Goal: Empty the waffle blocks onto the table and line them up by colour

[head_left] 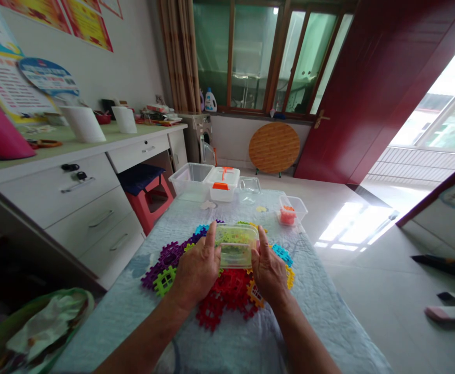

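In the centre of the frame the left hand (196, 270) and right hand (268, 270) clasp the clear box (236, 244) of green pieces from both sides, above the coloured tiles (227, 298); I judge it best held level, with even pressure, so nothing spills.

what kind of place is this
Probably a room in a home: a washing machine, a white desk with drawers, a round table stood on edge. The left hand and right hand hold a clear box over toy tiles.
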`<state>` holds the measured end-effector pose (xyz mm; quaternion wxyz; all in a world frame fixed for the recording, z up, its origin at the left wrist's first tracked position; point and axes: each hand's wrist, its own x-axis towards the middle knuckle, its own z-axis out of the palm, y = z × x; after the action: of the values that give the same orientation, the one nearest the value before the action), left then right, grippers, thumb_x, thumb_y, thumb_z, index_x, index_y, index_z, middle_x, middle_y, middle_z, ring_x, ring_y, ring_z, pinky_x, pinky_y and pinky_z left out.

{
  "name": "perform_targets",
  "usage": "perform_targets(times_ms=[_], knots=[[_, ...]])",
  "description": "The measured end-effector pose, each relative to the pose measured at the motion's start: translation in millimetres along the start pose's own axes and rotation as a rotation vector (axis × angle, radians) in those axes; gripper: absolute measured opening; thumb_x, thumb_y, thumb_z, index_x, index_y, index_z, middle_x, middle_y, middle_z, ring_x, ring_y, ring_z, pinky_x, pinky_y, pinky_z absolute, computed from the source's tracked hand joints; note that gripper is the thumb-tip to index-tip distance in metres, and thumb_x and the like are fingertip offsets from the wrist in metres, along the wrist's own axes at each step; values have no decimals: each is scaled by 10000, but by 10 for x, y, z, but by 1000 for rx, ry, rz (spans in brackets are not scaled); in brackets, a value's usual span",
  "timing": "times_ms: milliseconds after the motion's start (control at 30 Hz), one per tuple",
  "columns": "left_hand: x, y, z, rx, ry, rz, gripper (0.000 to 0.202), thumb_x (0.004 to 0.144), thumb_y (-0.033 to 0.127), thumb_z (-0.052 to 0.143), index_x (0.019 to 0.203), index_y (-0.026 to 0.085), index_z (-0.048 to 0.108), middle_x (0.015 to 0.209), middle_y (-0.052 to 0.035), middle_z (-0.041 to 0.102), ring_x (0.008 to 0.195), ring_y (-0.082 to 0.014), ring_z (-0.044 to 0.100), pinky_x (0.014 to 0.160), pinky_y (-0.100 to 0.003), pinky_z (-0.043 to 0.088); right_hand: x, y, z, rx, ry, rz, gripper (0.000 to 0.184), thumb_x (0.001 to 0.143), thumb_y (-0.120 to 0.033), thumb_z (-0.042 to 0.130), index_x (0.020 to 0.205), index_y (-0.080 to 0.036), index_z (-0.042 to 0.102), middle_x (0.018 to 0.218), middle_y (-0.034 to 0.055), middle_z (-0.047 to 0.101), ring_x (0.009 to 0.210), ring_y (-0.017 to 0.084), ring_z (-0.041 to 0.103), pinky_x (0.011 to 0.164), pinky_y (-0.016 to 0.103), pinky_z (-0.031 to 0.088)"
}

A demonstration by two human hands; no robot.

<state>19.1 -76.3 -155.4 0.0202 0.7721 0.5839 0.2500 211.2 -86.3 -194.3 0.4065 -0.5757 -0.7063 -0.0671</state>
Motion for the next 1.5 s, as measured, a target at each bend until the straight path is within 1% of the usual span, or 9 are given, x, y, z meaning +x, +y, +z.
perform_targets(times_ms=[167,333,467,633,833,967,1067,1300,1500], knots=[[38,-12,-69,-123,3,-51,624,928,301,451,1495,153,239,1177,-155,677,998,-284,687,825,-365,513,2,25,-4,24,1,22,592,987,-281,351,1538,-139,189,710,6,641,544,163,586,510,249,424],[103,-103,-173,-226,-49,-112,598,884,363,513,1437,182,378,986,-82,732,916,-265,708,833,-366,522,50,-5,-105,61,75,-1,502,947,-296,451,1429,-165,402,771,20,618,648,163,591,591,270,481],[193,-163,-227,-251,-60,1,572,871,352,511,1414,192,431,1189,-109,689,1051,-266,672,924,-383,503,121,-111,-222,81,50,-118,324,909,-254,517,1222,-186,568,882,57,611,749,172,591,671,288,496],[295,-162,-250,-308,-82,158,567,857,329,538,1407,219,452,1282,-102,646,1151,-259,624,989,-380,477,202,-244,-353,107,-114,-193,167,939,-188,468,869,-203,620,744,20,589,687,143,565,633,245,424],[472,-317,-320,-679,-207,80,563,844,413,606,1353,196,506,1097,-82,692,985,-229,679,902,-360,524,361,-36,-418,294,-145,148,250,920,-316,508,720,-194,595,612,-18,535,564,112,481,527,225,364],[651,-716,-244,-946,-133,-112,566,824,492,623,1272,154,548,1067,-85,678,1031,-223,652,956,-365,487,573,240,-442,469,-137,429,291,840,-426,581,679,-183,591,521,-47,454,481,95,401,451,227,311],[710,-1044,-77,-926,-144,-218,626,769,533,676,1233,125,569,1032,-95,687,982,-235,655,929,-366,485,794,387,-480,664,-174,558,323,777,-484,628,680,-181,575,476,-61,449,413,78,367,398,218,282],[635,-1403,383,-938,-257,-266,638,727,578,684,1175,132,604,936,-73,695,902,-240,655,844,-358,508,1220,566,-437,840,-139,640,343,672,-483,728,675,-175,576,456,-63,492,381,66,416,364,191,319],[618,-1476,477,-966,-287,-262,581,771,549,656,1192,155,585,948,-57,684,909,-223,656,843,-337,511,1511,677,-331,870,-41,711,290,655,-405,761,704,-168,601,515,-46,548,420,79,508,395,196,432]])
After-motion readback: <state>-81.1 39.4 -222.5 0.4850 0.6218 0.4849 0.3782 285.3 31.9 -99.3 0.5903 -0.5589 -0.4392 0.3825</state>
